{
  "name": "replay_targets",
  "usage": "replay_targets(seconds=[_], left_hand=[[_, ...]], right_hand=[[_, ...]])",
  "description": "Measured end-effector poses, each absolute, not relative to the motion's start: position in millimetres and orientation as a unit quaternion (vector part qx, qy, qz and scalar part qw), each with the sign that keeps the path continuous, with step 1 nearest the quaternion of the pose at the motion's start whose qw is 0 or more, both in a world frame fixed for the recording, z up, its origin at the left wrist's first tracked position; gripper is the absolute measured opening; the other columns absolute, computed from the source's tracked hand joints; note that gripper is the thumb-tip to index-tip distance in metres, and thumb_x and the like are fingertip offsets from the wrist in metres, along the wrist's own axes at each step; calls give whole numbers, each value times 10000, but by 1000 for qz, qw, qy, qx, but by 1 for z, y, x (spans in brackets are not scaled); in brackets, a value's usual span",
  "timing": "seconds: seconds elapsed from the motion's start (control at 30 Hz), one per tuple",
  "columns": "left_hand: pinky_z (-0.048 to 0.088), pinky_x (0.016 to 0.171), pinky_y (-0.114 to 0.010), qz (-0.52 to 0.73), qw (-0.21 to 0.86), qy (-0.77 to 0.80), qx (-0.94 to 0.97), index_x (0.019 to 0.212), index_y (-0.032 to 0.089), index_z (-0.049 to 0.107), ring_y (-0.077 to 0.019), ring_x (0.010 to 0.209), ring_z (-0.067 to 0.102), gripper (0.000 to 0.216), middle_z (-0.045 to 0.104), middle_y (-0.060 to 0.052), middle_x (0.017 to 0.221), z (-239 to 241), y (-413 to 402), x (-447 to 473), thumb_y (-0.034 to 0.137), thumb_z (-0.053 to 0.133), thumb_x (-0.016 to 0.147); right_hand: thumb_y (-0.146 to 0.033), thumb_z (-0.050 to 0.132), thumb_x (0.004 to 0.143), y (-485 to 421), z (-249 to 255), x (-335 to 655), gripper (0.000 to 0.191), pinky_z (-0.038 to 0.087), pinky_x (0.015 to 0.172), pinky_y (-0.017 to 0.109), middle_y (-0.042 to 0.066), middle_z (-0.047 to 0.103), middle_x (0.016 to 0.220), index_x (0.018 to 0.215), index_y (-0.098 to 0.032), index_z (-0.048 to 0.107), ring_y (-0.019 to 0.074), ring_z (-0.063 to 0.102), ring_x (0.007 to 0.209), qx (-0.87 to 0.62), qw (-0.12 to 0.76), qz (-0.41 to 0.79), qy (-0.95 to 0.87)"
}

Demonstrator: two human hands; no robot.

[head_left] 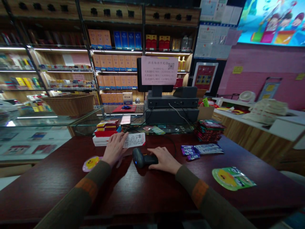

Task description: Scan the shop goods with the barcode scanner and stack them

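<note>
My right hand is closed around the handle of a black barcode scanner, whose head points left and shows a small blue light. To its left, my left hand grips the left end of a white printed packet with a barcode and a red corner; its thumb is partly hidden. Just behind that hand are a white box and a pile of red and yellow packets. A purple-edged pack with a yellow duck face lies beside my left wrist.
Purple snack packets, a long blue-white packet and a green duck-face pack lie on the right. A stack of dark red packets stands behind them. At the back are the cash register and a wicker basket.
</note>
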State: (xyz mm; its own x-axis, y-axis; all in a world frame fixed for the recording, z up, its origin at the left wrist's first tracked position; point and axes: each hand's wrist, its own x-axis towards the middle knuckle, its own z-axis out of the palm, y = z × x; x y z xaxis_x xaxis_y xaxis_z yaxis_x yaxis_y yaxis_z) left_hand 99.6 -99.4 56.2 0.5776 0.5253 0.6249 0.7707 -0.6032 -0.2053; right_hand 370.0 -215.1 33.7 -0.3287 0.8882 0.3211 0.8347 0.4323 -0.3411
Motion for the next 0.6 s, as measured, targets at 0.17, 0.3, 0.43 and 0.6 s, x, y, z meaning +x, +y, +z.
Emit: replay_targets(seconds=[0.17,0.3,0.43,0.6], left_hand=[[412,1042,-471,-254,240,-388,-853,1435,156,465,-327,1194,506,685,564,-163,1306,56,-100,96,243,693,795],[398,1053,-470,-250,245,-391,-851,1448,148,449,-328,1199,496,705,559,-165,1313,55,-100,94,241,693,793],[388,1057,-470,-252,248,-392,-849,1454,159,440,-326,1199,495,710,555,-162,1315,52,-98,91,230,688,792],[376,1066,-471,-251,249,-395,-848,1457,154,436,-327,1220,487,716,548,-161,1329,50,-96,87,229,690,791]], right_hand=[[-481,795,759,-215,29,363,636,362,939,408,91,674,1203,1300,-224,581,276,581,1098,-529,223,22,-818],[-402,744,823,-214,26,361,479,349,948,395,80,676,1185,1240,-212,604,254,576,1096,-527,227,18,-818],[-379,723,841,-215,27,363,444,344,959,392,72,676,1170,1232,-207,603,240,576,1085,-521,237,14,-820],[-385,706,847,-215,35,369,476,336,984,406,83,676,1158,1272,-208,588,251,573,1097,-526,257,1,-811]])
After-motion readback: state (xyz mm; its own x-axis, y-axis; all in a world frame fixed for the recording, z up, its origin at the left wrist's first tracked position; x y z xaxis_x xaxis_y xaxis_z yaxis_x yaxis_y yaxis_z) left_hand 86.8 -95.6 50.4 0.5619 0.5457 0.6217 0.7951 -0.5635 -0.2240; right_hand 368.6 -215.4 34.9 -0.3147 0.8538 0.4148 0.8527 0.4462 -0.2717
